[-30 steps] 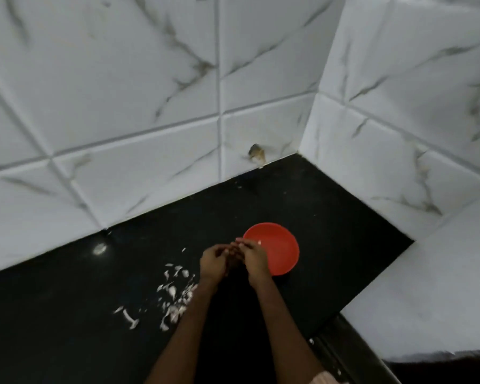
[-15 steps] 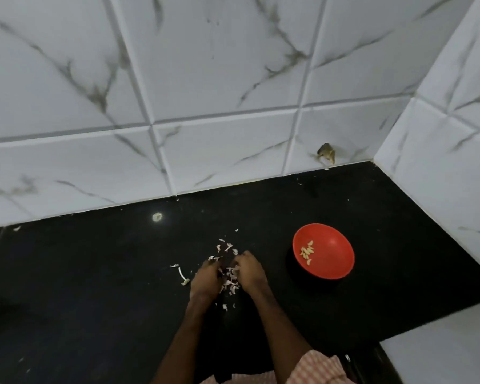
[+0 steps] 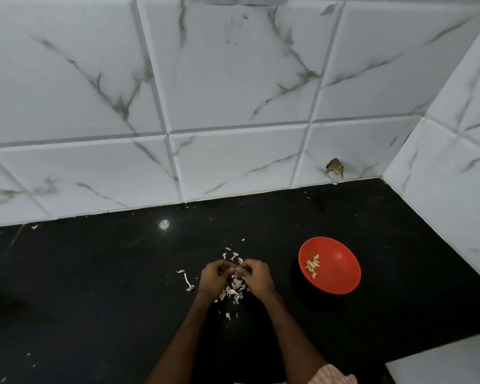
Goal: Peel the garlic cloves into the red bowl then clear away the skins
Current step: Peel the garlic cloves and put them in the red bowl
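Black counter (image 3: 94,286): left hand (image 3: 215,277), right hand (image 3: 257,277) curled, pinching pale piece (image 3: 235,270) (clove? unclear).

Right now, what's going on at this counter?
A person is peeling garlic over a black counter. The left hand and right hand meet above a heap of loose skins, fingers curled, pinching what looks like a garlic clove between them, though it is mostly hidden. The red bowl to the right holds a few peeled cloves. The skins are not yet cleared.
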Demonstrator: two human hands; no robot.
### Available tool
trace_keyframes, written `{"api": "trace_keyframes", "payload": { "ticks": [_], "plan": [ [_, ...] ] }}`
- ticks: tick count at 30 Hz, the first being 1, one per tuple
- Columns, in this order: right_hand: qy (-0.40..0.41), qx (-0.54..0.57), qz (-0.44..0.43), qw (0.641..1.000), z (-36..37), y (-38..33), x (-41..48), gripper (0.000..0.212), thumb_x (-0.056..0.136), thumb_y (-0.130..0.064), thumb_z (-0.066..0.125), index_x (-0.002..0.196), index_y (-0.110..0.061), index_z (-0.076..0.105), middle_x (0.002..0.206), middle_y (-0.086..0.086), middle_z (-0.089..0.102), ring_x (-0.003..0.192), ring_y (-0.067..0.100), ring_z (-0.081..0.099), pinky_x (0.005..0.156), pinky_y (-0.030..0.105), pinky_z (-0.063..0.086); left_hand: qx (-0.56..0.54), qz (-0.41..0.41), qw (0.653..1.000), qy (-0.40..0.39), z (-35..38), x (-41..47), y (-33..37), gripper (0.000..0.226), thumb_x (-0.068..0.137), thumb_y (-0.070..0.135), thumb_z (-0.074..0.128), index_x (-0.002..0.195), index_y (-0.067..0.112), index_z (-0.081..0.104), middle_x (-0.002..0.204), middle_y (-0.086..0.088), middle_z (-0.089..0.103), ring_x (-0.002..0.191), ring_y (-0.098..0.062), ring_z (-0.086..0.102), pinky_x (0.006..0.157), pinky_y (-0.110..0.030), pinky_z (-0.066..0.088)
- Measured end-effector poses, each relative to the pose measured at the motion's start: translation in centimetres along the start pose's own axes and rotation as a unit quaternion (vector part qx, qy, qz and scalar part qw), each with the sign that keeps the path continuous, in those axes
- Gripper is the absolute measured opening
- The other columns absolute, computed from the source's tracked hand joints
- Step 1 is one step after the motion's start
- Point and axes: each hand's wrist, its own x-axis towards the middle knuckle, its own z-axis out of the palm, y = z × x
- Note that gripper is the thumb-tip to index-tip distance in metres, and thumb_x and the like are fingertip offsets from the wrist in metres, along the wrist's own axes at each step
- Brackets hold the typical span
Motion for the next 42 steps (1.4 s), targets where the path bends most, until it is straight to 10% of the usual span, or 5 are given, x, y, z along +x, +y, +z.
{"api": "trace_keyframes", "payload": {
  "ticks": [5, 13, 23, 42],
  "plan": [
    [0.008, 0.060, -0.003, 0.998, -1.0, -1.1, 0.3, 0.013, 0.093, -0.011, 0.067, 0.085, -0.021, 0.070, 0.075, -0.008, 0.068, 0.064, 0.001, 0.061, 0.055, 0.017, 0.049, -0.091, -0.005, 0.996, -0.013, 0.5, -0.1, 0.4, 0.016, 0.094, 0.015, 0.066, 0.080, 0.022, 0.069, 0.066, 0.012, 0.067, 0.064, -0.005, 0.057, 0.061, -0.021, 0.044],
    [-0.004, 0.048, -0.018, 0.999, -1.0, -1.2, 0.9, 0.019, 0.093, -0.012, 0.065, 0.077, -0.021, 0.067, 0.079, -0.001, 0.071, 0.076, 0.009, 0.067, 0.073, 0.029, 0.055, -0.277, -0.137, 0.951, -0.008, 1.0, -0.1, 1.5, 0.016, 0.102, 0.014, 0.054, 0.099, 0.002, 0.063, 0.073, -0.009, 0.059, 0.044, -0.004, 0.044, 0.034, -0.016, 0.029],
    [0.006, 0.123, 0.034, 0.992, 0.1, -1.5, 0.5, 0.013, 0.096, -0.013, 0.062, 0.091, -0.013, 0.074, 0.086, -0.002, 0.073, 0.081, 0.006, 0.069, 0.073, 0.018, 0.053, -0.357, -0.174, 0.914, 0.078, 2.2, -0.4, 2.3, 0.014, 0.097, 0.001, 0.058, 0.100, -0.010, 0.065, 0.071, -0.011, 0.063, 0.043, -0.004, 0.053, 0.040, -0.018, 0.041],
    [0.068, 0.184, 0.131, 0.972, -0.1, -0.9, 1.5, 0.014, 0.097, -0.020, 0.063, 0.097, -0.011, 0.074, 0.088, 0.003, 0.074, 0.069, 0.007, 0.064, 0.056, 0.021, 0.051, -0.203, -0.156, 0.953, 0.165, 2.2, 0.2, -0.5, 0.006, 0.093, 0.009, 0.067, 0.092, 0.003, 0.069, 0.083, -0.010, 0.071, 0.075, -0.021, 0.065, 0.072, -0.038, 0.056]
  ]
}}
